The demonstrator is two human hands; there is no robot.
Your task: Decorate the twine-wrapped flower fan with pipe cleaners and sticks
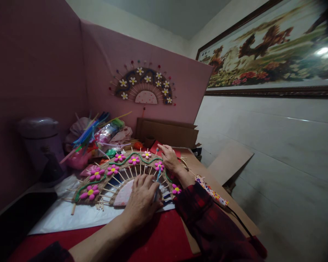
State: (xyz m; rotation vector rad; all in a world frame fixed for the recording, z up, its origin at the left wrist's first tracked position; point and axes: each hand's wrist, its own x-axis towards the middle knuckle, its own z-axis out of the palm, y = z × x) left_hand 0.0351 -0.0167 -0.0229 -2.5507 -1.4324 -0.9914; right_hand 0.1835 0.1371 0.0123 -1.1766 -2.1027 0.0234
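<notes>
A half-round woven fan (98, 182) lies on white plastic sheeting (62, 218), with thin wooden sticks radiating through it, pink clay flowers and a wavy green strip on its band. My left hand (143, 194) rests over the fan's pale inner half-circle (123, 194), fingers laid out flat. A light-blue fuzzy strip (159, 174) runs beside its thumb; whether the thumb touches it is unclear. At the fan's upper right edge, my right hand (171, 160) has its fingertips at a small bead (157, 150) on a stick. Its thumb is hidden.
A finished-looking fan with white flowers (142, 85) hangs on the pink board (98, 65). Coloured pipe cleaners (91, 129) and bags are heaped behind left, near a lidded container (42, 149). Cardboard (166, 131) leans at the back. A glue gun (211, 191) with a cord lies right.
</notes>
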